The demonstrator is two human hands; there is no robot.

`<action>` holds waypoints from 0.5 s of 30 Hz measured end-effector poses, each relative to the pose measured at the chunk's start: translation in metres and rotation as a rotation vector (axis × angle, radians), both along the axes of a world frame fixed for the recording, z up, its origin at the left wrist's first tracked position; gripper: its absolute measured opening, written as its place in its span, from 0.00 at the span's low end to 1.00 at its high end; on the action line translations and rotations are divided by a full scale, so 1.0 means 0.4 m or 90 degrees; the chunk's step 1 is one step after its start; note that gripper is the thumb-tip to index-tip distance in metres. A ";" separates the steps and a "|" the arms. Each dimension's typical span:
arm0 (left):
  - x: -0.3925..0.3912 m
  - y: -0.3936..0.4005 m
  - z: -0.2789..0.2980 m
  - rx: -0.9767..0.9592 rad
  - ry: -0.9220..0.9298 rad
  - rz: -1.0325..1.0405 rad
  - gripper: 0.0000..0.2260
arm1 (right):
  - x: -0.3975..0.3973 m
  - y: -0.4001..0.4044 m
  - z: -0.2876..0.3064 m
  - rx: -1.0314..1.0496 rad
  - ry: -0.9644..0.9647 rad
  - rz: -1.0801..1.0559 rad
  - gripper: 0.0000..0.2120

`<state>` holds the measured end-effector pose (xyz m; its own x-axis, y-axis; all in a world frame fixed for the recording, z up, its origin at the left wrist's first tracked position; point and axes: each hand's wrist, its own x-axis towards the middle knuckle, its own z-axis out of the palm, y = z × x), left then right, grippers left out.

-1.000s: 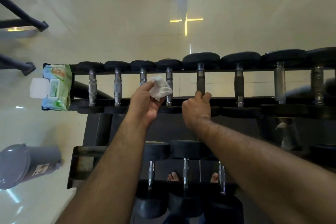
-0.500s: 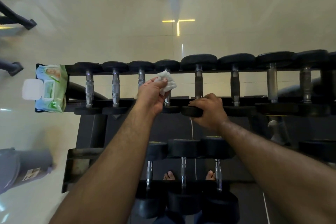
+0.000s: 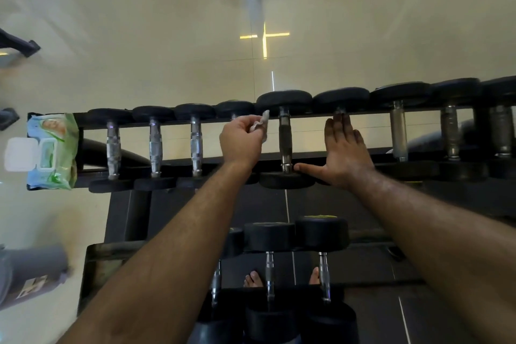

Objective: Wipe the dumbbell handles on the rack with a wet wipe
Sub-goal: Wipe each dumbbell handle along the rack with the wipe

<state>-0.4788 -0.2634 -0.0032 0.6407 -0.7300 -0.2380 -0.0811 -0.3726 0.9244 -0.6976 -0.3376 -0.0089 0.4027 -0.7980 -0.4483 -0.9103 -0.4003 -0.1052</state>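
The left hand [image 3: 242, 140] is curled around a crumpled white wet wipe [image 3: 261, 125], pinching it over the handle of the fourth dumbbell from the rack's left end; that handle is hidden under the hand, so whether the wipe actually touches it cannot be told. The right hand [image 3: 344, 152] lies flat with fingers straight and together on the top tier of the dumbbell rack [image 3: 363, 152], its thumb stretched out to touch the near end of the dark-handled dumbbell [image 3: 285, 140], which sits between the two hands.

The step in hand looks like wiping along the upper row, working from the left end toward the right, with the free hand steadying the next dumbbell. Three chrome-handled dumbbells [image 3: 155, 145] lie to the left of the wiping hand, and heavier ones run on toward the rack's right end. A lower tier holds more dumbbells [image 3: 321, 234] near the person's bare feet.

The next move probably calls for shifting the wipe right onto the dark grip, wrapping it and sliding along its length. The wet wipe pack [image 3: 51, 149], lid open, rests on the rack's left end if a fresh sheet is needed.
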 end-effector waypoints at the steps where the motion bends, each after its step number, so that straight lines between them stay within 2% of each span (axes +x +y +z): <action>1: -0.005 -0.014 -0.012 -0.006 -0.061 -0.021 0.09 | 0.001 0.002 -0.003 0.006 -0.011 -0.003 0.78; 4: -0.026 -0.050 -0.040 0.001 -0.236 -0.075 0.09 | 0.002 0.003 0.003 0.022 -0.046 -0.006 0.83; 8: -0.084 -0.089 -0.057 0.018 -0.322 -0.084 0.09 | -0.003 -0.002 0.008 0.029 -0.081 -0.003 0.86; 10: -0.104 -0.097 -0.063 -0.001 -0.427 -0.093 0.09 | -0.006 0.000 0.016 0.039 -0.109 0.003 0.86; 12: -0.113 -0.089 -0.066 -0.036 -0.570 -0.181 0.10 | -0.010 0.003 0.024 0.045 -0.125 0.011 0.86; 15: -0.115 -0.073 -0.070 -0.048 -0.741 -0.401 0.12 | -0.012 0.003 0.030 0.048 -0.128 0.015 0.85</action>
